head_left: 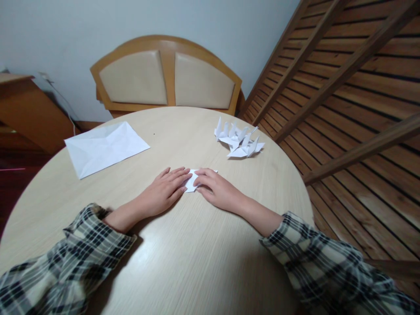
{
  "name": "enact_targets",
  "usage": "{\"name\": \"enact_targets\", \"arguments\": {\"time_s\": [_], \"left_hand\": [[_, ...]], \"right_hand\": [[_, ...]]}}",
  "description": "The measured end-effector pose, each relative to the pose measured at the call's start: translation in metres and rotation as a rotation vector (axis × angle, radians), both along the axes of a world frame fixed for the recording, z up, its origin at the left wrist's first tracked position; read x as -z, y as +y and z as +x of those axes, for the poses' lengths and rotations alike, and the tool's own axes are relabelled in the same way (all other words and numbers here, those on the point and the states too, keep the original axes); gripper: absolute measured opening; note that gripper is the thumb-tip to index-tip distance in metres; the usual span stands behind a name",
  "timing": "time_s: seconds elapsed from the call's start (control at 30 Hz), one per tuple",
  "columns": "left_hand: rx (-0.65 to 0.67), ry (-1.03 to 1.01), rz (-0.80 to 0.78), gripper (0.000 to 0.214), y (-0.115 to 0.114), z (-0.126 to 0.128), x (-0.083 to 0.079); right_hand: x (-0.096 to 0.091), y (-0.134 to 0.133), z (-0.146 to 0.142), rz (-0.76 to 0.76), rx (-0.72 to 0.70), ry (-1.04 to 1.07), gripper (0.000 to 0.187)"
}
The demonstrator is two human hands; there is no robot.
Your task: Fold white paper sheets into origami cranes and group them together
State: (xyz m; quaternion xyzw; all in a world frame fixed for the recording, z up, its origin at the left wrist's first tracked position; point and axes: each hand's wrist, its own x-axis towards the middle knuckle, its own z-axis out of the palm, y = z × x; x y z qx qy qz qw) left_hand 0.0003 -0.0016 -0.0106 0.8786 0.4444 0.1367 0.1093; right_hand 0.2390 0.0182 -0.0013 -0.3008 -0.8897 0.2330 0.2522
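A small folded piece of white paper [191, 183] lies on the round table [197, 245], partly covered by both hands. Over its left side rests my left hand [165, 189], lying flat with the fingers stretched out. My right hand [215, 187] is at the paper's right side, its fingers curled down onto it; the fingertips partly hide what they pinch. Beyond my right hand stands a cluster of several white paper cranes [241, 142]. Farther left lies a larger sheet of white paper [108, 148] with crease lines across it.
Behind the table is a wooden headboard [170, 74] with two cream panels against the wall. A slatted wooden partition [357, 131] runs close along the right side. At the far left stands a wooden cabinet [29, 113] with a cable beside it.
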Motion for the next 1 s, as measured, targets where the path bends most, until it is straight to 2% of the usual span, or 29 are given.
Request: {"name": "enact_targets", "arguments": {"time_s": [0.4,0.57,0.7,0.87,1.0], "left_hand": [[0.019,-0.129,0.012,0.046,0.006,-0.004,0.001],[0.025,-0.182,0.102,0.041,0.010,-0.007,0.002],[0.024,-0.206,0.161,0.038,0.011,-0.005,-0.001],[-0.009,-0.232,0.047,0.028,0.003,0.002,-0.012],[-0.060,-0.252,-0.035,0.039,-0.001,0.003,-0.015]], "right_hand": [[0.004,0.009,0.007,-0.029,0.055,0.017,0.010],[0.003,0.007,0.007,0.043,0.062,-0.044,0.013],[0.000,0.007,0.007,0.155,0.074,-0.174,0.017],[-0.004,0.008,0.007,0.209,0.070,-0.255,0.016],[-0.002,0.009,0.008,0.185,0.061,-0.205,0.016]]}}
